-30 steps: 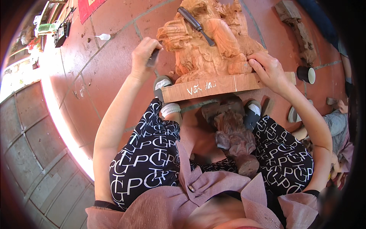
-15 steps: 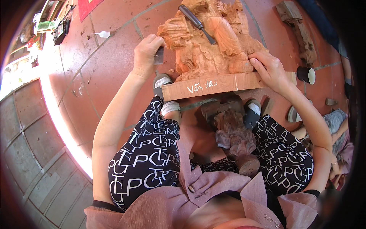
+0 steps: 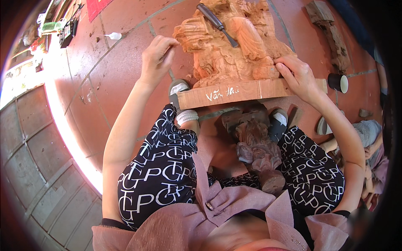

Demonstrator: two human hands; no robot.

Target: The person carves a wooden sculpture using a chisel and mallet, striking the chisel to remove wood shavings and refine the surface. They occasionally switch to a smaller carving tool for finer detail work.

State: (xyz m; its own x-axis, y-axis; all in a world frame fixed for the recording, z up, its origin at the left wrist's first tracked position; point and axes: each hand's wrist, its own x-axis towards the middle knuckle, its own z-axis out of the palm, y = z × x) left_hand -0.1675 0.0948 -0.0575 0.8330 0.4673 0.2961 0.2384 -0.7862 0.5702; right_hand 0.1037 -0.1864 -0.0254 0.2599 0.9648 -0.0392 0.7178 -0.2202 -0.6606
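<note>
An orange-brown wood carving [image 3: 226,58] is in front of me. White handwriting runs along the side of its flat base [image 3: 251,91], the edge nearest me. Fingers bent, my right hand [image 3: 298,77] grips the carving's right side just above the base. Just off the carving's left side, my left hand [image 3: 158,59] is raised with curled fingers pressed together. Whether a small flat piece is still pinched in them is hidden. Across the upper part of the carving lies a chisel [image 3: 216,24] with a dark handle, touched by neither hand.
A dark carved wood piece [image 3: 258,146] stands between my legs. On the tiled floor [image 3: 121,54] to the right are a black cup [image 3: 337,83] and a rough wood block [image 3: 328,35]. A small white bottle [image 3: 114,36] lies at left. Another person [image 3: 372,146] sits at right.
My left hand has moved slightly left, away from the carving, and its fingers have turned. The small dark flat piece it pinched no longer shows. My right hand has stayed in place.
</note>
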